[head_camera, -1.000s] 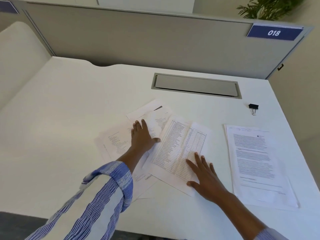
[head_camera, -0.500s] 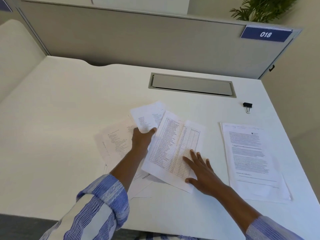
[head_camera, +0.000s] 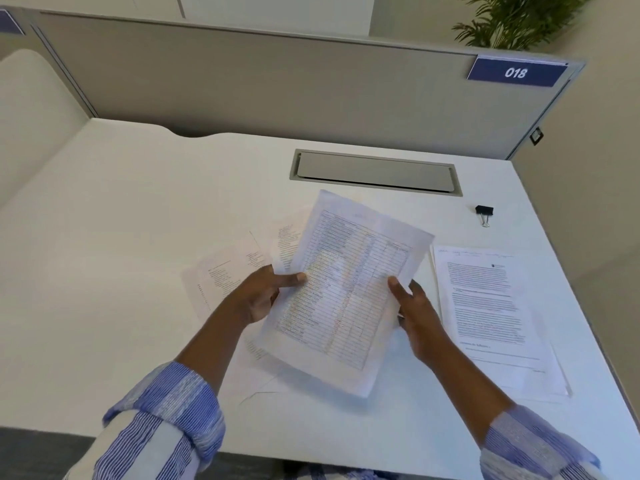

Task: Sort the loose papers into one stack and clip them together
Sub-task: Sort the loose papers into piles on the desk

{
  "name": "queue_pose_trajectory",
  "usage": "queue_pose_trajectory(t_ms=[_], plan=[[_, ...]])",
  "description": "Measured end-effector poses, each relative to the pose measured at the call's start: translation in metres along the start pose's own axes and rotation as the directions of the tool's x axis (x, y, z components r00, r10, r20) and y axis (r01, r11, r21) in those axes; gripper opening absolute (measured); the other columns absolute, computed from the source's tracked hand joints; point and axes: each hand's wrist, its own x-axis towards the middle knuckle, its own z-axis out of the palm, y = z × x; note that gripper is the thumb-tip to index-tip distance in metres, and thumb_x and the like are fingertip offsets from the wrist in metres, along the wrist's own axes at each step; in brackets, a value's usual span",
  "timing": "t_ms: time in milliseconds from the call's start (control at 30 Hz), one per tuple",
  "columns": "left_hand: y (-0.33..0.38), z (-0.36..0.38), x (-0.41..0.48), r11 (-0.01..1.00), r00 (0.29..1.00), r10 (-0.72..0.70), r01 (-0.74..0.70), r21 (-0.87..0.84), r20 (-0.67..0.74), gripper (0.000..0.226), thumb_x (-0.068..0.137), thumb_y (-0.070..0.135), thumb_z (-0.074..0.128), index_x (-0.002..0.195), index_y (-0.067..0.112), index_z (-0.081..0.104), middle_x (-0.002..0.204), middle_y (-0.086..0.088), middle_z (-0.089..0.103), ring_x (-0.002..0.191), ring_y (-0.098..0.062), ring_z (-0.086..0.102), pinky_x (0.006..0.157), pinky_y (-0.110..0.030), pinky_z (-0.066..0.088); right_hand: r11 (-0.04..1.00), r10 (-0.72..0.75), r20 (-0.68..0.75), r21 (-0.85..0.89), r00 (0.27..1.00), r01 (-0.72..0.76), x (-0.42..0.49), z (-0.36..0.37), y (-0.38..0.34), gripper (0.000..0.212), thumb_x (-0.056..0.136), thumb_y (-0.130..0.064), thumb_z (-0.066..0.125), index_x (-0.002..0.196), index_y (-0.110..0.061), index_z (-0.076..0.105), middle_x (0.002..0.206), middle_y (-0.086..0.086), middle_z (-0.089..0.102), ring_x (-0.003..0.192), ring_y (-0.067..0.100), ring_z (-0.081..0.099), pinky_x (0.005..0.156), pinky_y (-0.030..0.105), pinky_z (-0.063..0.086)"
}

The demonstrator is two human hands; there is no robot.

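A printed table sheet (head_camera: 349, 289) is lifted off the white desk (head_camera: 121, 254), tilted toward me. My left hand (head_camera: 263, 292) grips its left edge with the thumb on top. Its right edge is pinched by my right hand (head_camera: 414, 306). Other loose papers (head_camera: 225, 275) lie fanned out on the desk under and left of the held sheet, partly hidden by it. A separate pile of text pages (head_camera: 491, 313) rests flat to the right. A black binder clip (head_camera: 484, 213) lies alone near the back right of the desk.
A grey cable hatch (head_camera: 375, 171) is set into the desk behind the papers. A beige partition (head_camera: 277, 84) with a blue "018" label (head_camera: 516, 72) closes the back. The desk's right edge runs just beyond the text pages. A plant (head_camera: 519, 19) stands behind.
Both hands lay flat on the papers before. The left hand first picked up a small sheet; now both hands hold the table sheet raised off the desk.
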Motion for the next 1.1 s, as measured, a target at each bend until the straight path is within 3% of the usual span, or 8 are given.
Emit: queue_pose_trajectory(t_ms=[167,400,500,633,767,867,967,1100], plan=[[-0.022,0.004,0.001,0.999,0.989,-0.033,0.035,0.009,-0.141,0.037,0.087,0.012,0.073,0.123,0.008,0.067,0.121,-0.012,0.073,0.106,-0.027,0.072,0.081,-0.034,0.06,0.991,0.131,0.041,-0.041,0.991,-0.129,0.003,0.002,0.005,0.024,0.097,-0.019,0.066,0.12,-0.019,0.069,0.118,0.005,0.076,0.109,0.026,0.072,0.099,0.047,0.055],[-0.039,0.025,0.004,0.984,0.901,0.01,0.069,0.166,-0.433,0.035,0.081,0.007,0.079,0.113,0.009,0.066,0.111,-0.01,0.074,0.1,-0.031,0.071,0.09,-0.047,0.058,0.952,0.211,-0.098,-0.203,0.973,-0.227,-0.009,-0.003,0.013,0.032,0.091,-0.042,0.072,0.103,-0.012,0.075,0.096,0.003,0.081,0.085,0.02,0.078,0.062,0.029,0.06],[-0.042,0.034,0.004,0.979,0.891,0.006,0.087,0.185,-0.454,0.006,0.086,0.011,0.076,0.091,0.011,0.073,0.094,-0.007,0.078,0.084,-0.025,0.072,0.07,-0.031,0.057,0.931,0.243,-0.118,-0.249,0.963,-0.265,-0.011,-0.008,0.015,0.045,0.09,-0.052,0.068,0.104,-0.009,0.073,0.1,0.007,0.078,0.094,0.027,0.074,0.085,0.045,0.059],[-0.047,0.053,0.005,0.964,0.83,-0.001,0.15,0.221,-0.558,0.036,0.096,0.028,0.064,0.063,0.016,0.058,0.064,0.0,0.057,0.064,-0.02,0.051,0.063,-0.026,0.038,0.936,0.263,-0.032,-0.234,0.964,-0.263,-0.011,-0.016,0.02,0.026,0.1,-0.03,0.058,0.117,-0.014,0.069,0.114,0.006,0.075,0.103,0.025,0.07,0.093,0.043,0.055],[-0.054,0.072,0.011,0.926,0.803,-0.009,0.231,0.298,-0.596,0.021,0.101,0.026,0.055,0.086,0.011,0.059,0.075,0.0,0.055,0.068,-0.016,0.05,0.059,-0.027,0.035,0.914,0.26,-0.041,-0.313,0.965,-0.26,-0.016,-0.021,0.025,0.026,0.103,-0.021,0.05,0.12,-0.014,0.069,0.11,0.001,0.075,0.1,0.02,0.071,0.08,0.031,0.056],[-0.054,0.085,0.012,0.908,0.828,0.04,0.204,0.367,-0.56,0.017,0.095,0.01,0.058,0.112,0.008,0.06,0.105,-0.006,0.065,0.094,-0.023,0.06,0.074,-0.031,0.045,0.913,0.219,-0.053,-0.343,0.974,-0.223,-0.016,-0.027,0.02,0.028,0.104,-0.02,0.045,0.122,-0.017,0.067,0.114,0.0,0.073,0.104,0.02,0.068,0.092,0.037,0.056],[-0.044,0.097,0.012,0.887,0.815,0.22,0.062,0.458,-0.537,0.01,0.093,0.008,0.06,0.102,0.011,0.058,0.097,-0.007,0.064,0.081,-0.02,0.058,0.067,-0.028,0.044,0.933,0.135,-0.046,-0.329,0.99,-0.143,-0.015,-0.033,0.005,0.033,0.104,-0.017,0.045,0.132,-0.021,0.061,0.121,-0.003,0.069,0.111,0.02,0.065,0.1,0.043,0.054],[-0.021,0.108,0.01,0.859,0.791,0.434,-0.218,0.464,-0.432,0.025,0.094,0.012,0.059,0.118,0.019,0.058,0.112,0.002,0.068,0.1,-0.017,0.065,0.088,-0.032,0.051,0.964,-0.026,-0.046,-0.266,0.999,0.013,-0.009,-0.041,-0.024,0.03,0.102,-0.015,0.048,0.129,-0.025,0.059,0.124,-0.004,0.069,0.112,0.018,0.065,0.1,0.041,0.053]])
